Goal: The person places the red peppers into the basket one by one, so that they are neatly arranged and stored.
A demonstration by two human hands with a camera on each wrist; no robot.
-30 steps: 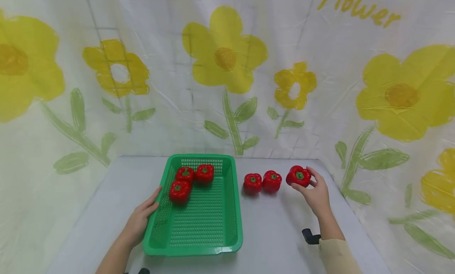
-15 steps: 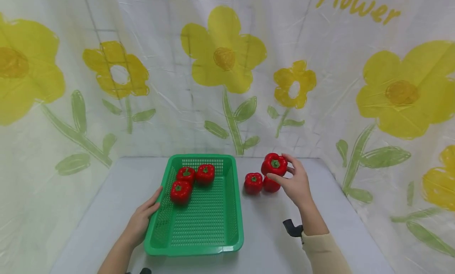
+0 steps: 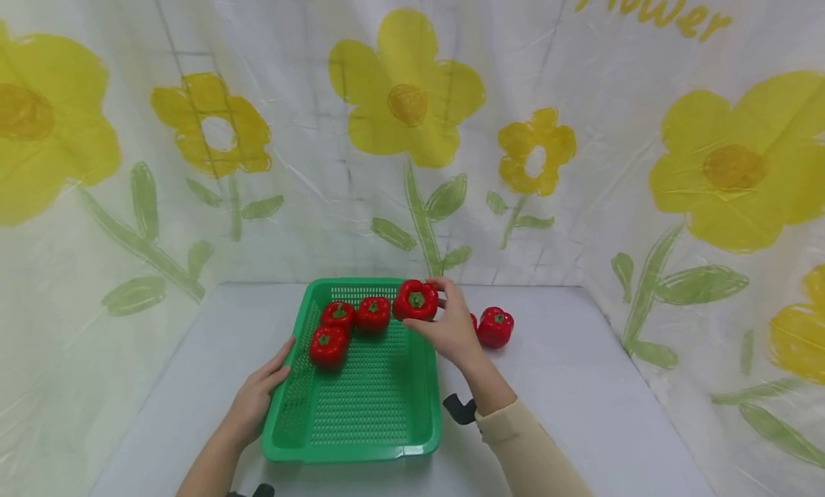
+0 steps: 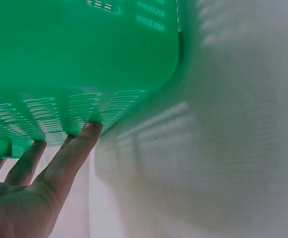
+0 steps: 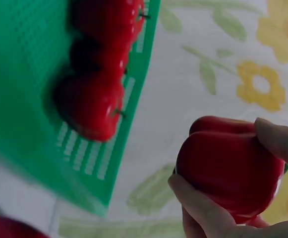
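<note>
The right hand [image 3: 453, 329] pinches a pepper [image 3: 415, 302], fingers spread around it, seemingly over the basket's [image 3: 351, 454] far right corner. The left hand's [image 3: 250, 404] fingers, nearly straight, touch its side. A loose pinch could drop the slippery pepper.

The right hand [image 3: 453, 329] grips a glossy red pepper [image 3: 413, 301] near the far right corner of a green basket [image 3: 351, 454]; the left hand [image 3: 253, 399] touches its left side. Three peppers [image 3: 340, 321] sit inside, two others [image 3: 495, 329] to its right.

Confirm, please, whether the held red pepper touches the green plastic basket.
Apart: the right wrist view shows white floral curtain between the held red pepper and the green plastic basket.
</note>
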